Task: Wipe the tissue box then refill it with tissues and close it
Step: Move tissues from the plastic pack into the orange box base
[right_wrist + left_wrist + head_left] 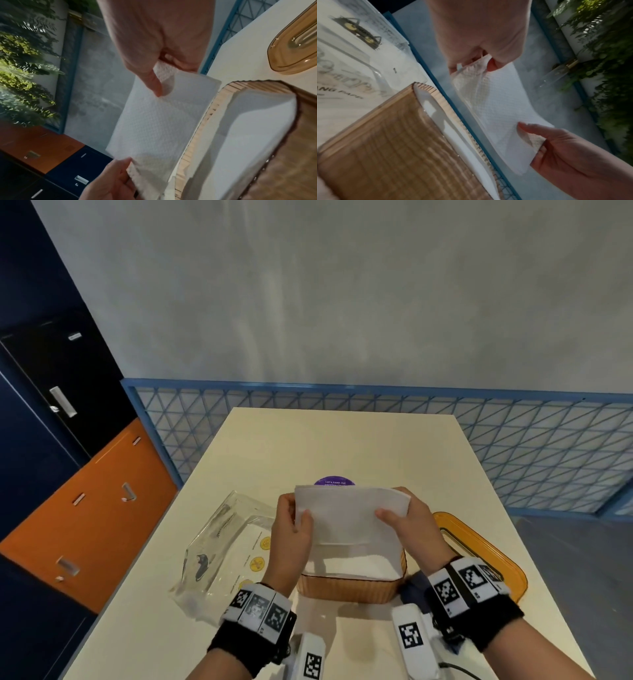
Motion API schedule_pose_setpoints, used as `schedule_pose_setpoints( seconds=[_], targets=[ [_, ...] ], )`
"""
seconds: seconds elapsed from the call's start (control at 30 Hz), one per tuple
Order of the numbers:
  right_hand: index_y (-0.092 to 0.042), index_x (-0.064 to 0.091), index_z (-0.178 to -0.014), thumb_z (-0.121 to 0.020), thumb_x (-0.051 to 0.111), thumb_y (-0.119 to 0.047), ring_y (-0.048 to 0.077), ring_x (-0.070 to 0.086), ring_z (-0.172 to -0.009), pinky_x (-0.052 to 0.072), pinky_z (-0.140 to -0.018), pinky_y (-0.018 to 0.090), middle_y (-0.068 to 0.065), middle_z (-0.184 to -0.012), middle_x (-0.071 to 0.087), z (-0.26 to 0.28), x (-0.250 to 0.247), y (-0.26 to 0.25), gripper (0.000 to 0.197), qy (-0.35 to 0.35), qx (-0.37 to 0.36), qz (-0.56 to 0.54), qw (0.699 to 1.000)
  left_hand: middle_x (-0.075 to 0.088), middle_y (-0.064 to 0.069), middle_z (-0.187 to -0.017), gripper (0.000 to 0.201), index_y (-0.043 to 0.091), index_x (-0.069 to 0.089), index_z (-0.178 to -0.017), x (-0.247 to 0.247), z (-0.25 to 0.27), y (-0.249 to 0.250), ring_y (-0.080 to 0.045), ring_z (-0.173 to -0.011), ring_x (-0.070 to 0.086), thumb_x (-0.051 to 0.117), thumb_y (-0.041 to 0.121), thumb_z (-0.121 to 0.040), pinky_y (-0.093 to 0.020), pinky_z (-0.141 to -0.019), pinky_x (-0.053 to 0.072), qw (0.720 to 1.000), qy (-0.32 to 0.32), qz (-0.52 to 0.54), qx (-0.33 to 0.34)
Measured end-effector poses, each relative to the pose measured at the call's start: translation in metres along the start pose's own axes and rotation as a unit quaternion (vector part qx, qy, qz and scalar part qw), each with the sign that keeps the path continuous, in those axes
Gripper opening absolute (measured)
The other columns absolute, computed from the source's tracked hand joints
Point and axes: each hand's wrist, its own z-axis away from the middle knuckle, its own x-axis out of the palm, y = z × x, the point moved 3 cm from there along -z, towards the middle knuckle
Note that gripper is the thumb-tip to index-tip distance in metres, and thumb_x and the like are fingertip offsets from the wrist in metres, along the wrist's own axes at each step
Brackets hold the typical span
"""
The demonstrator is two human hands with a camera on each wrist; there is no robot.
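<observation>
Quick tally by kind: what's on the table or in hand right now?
Tissue box: 1
Box lid: 1
Tissue stack held by left hand and right hand: 1
Clear tissue wrapper: 1
Dark cloth: 1
Purple sticker: 1
Total: 6

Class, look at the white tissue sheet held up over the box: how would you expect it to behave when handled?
Probably floppy: the tissue sheet bows between the left hand and right hand, each pinching an end. Likely very light, since fingertip pinches alone hold it above the tissue box. Its thin embossed paper looks easy to tear.
</observation>
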Motion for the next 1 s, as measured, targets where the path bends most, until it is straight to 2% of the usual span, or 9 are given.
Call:
schedule_pose_setpoints(
  seconds=[0.17,0.27,0.33,0.47,0.57,0.67,0.77,0.87,1.0],
  targets=[
    [-0.012,0.048,-0.120,-0.085,0.060,-0.004,0.021,0.053,-0.094,0.042,-0.077,0.026,0.014,-0.114,0.060,-0.007,0.006,0.025,0.038,-0.015,0.074,0.100,0.992,0.045,0.006,-0.071,0.063,0.020,0.015,-0.148,0.005,-0.010,-0.019,-0.009,-0.063,0.047,0.044,0.006,-0.094,-0.020,-0.053,0.037,0.975,-0.065,-0.196,-0.076],
    [-0.012,0.041,-0.132,-0.085,0.058,-0.002,0.026,0.059,-0.097,0.043,-0.078,0.024,0.016,-0.116,0.062,-0.006,0.013,0.032,0.050,-0.019,0.081,0.156,0.984,0.044,0.005,-0.066,0.072,0.021,0.004,-0.151,0.007,-0.012,-0.031,-0.017,-0.071,0.047,0.043,0.003,-0.093,-0.039,-0.080,0.045,0.951,-0.101,-0.276,-0.098],
    [-0.014,0.037,-0.136,-0.086,0.056,-0.001,0.029,0.061,-0.101,0.045,-0.078,0.024,0.018,-0.116,0.063,-0.006,0.016,0.036,0.055,-0.014,0.079,0.168,0.982,0.048,0.003,-0.073,0.073,0.023,0.002,-0.152,0.008,-0.012,-0.033,-0.017,-0.078,0.048,0.042,0.003,-0.094,-0.044,-0.096,0.038,0.936,-0.102,-0.325,-0.091],
    [-0.015,0.031,-0.141,-0.086,0.056,0.000,0.032,0.061,-0.101,0.047,-0.080,0.026,0.020,-0.115,0.062,-0.008,0.021,0.040,0.062,-0.020,0.064,0.202,0.977,0.050,0.005,-0.078,0.075,0.024,0.001,-0.151,0.013,-0.011,-0.031,-0.018,-0.080,0.048,0.039,-0.001,-0.091,-0.047,-0.106,0.028,0.904,-0.109,-0.406,-0.074],
    [-0.014,0.025,-0.145,-0.088,0.057,-0.003,0.031,0.054,-0.114,0.044,-0.091,0.029,0.019,-0.129,0.053,-0.006,0.022,0.037,0.066,-0.034,0.051,0.247,0.967,0.053,-0.001,-0.112,0.073,0.023,0.007,-0.151,0.017,-0.009,-0.030,-0.022,-0.106,0.053,0.043,0.002,-0.091,-0.045,-0.101,0.031,0.873,-0.105,-0.474,-0.033],
    [-0.015,0.021,-0.146,-0.087,0.057,-0.002,0.028,0.044,-0.121,0.045,-0.092,0.032,0.015,-0.138,0.036,0.003,0.021,0.027,0.070,-0.017,-0.042,0.377,0.925,0.042,-0.001,-0.134,0.064,0.029,0.024,-0.147,0.015,-0.010,-0.021,-0.023,-0.121,0.042,0.049,0.009,-0.092,-0.042,-0.099,0.032,0.830,-0.095,-0.540,0.101],
    [-0.013,0.046,-0.135,-0.084,0.061,-0.002,0.034,0.045,-0.123,0.051,-0.086,0.038,0.017,-0.137,0.043,0.014,0.023,0.021,0.055,-0.007,-0.194,0.414,0.889,0.045,-0.001,-0.142,0.043,0.025,0.051,-0.134,0.019,-0.009,-0.015,-0.024,-0.127,0.046,0.054,0.015,-0.092,-0.038,-0.103,0.035,0.818,-0.204,-0.497,0.203],
    [-0.015,0.049,-0.133,-0.094,0.050,-0.015,0.027,0.038,-0.133,0.041,-0.102,0.035,0.011,-0.143,0.042,0.024,0.030,0.024,0.039,-0.116,-0.212,0.407,0.881,0.046,0.000,-0.140,0.037,0.023,0.055,-0.129,0.021,-0.002,-0.019,-0.019,-0.126,0.047,0.054,0.029,-0.093,-0.032,-0.101,0.042,0.784,-0.338,-0.500,0.147],
    [-0.011,0.035,-0.140,-0.099,0.036,-0.018,0.022,0.038,-0.130,0.037,-0.102,0.029,0.009,-0.143,0.037,0.024,0.032,0.037,0.041,-0.207,-0.129,0.440,0.864,0.048,-0.004,-0.141,0.045,0.020,0.054,-0.132,0.024,0.001,-0.022,-0.020,-0.128,0.047,0.057,0.036,-0.090,-0.032,-0.106,0.039,0.764,-0.379,-0.509,0.115]
  ],
)
